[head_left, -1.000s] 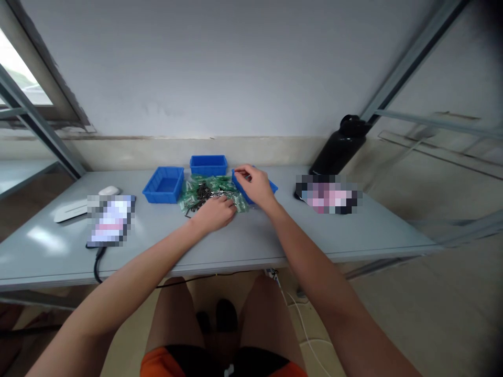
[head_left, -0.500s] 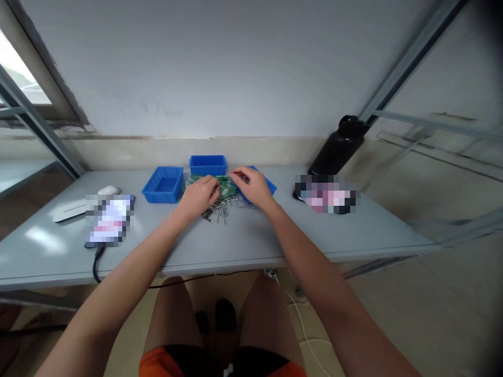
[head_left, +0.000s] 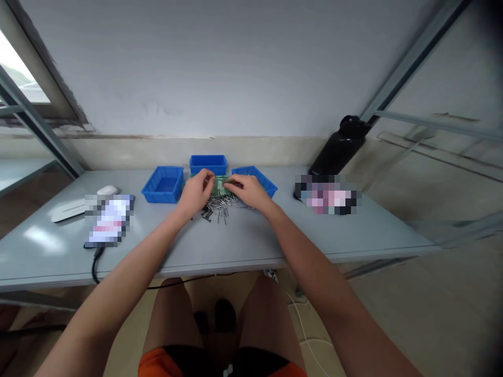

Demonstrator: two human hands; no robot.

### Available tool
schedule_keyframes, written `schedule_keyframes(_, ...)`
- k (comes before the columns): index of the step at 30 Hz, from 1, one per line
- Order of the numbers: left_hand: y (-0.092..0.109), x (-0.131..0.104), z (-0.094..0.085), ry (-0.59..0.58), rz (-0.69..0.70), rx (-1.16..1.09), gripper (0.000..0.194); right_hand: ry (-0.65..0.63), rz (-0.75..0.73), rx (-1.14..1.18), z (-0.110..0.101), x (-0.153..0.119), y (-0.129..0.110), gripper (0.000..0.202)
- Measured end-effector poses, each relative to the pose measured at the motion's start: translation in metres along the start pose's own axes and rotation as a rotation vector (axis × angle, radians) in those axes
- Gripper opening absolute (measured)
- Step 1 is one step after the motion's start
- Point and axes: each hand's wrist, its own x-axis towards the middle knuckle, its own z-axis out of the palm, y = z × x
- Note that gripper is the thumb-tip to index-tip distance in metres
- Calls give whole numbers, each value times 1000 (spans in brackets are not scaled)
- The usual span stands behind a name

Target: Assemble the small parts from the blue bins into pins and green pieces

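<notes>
Left hand: our left hand is narrowed, thumb and fingertips pinching the near-side edge of a shiny green see-through plastic packet.
Right hand: same deal with our right hand, fingers drawn together on the packet's other edge; exact finger contact is too small to tell.
Green packet: right between our two hands, above the pile, with a pale mark on it.
Screw pile: loose thin silvery metal screws just below our fingertips, plus a few dark metal screws nearer our left wrist.
Blue bins: we've got one open blue plastic bin left of our left hand, a smaller blue rectangular bin beyond both hands, and an angled blue plastic tray partly hidden behind our right hand.
Farther out: a black cylindrical bottle well right of our right hand, and a blurred-out phone well left of our left one, all on a grey tabletop.
</notes>
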Motion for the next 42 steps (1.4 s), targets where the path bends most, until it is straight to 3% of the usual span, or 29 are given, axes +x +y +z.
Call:
schedule_keyframes(3, 0, 2, 0, 29, -41, -132, 14, 39, 22, 41, 1, 1, 0, 22)
schedule_keyframes(8, 1, 4, -2, -72, -103, -219, 15, 129, 80, 161, 0, 3, 3, 22)
schedule_keyframes(15, 1, 5, -2, -60, -173, -342, 17, 39, 99, 325, 2, 3, 3, 23)
schedule_keyframes(20, 0, 5, -1, -71, -157, -353, 19, 54, 125, 332, 2, 3, 5, 25)
schedule_keyframes(24, -2, 4, 0, -120, -97, -341, 32, 84, 125, 324, 1, 4, 8, 28)
schedule_keyframes(36, 2, 3, -1, -114, -89, -320, 20, 90, 137, 335, 0, 4, 7, 37)
schedule_keyframes(42, 7, 2, -5, -170, -82, -273, 35, 59, 143, 354, -1, 4, 5, 41)
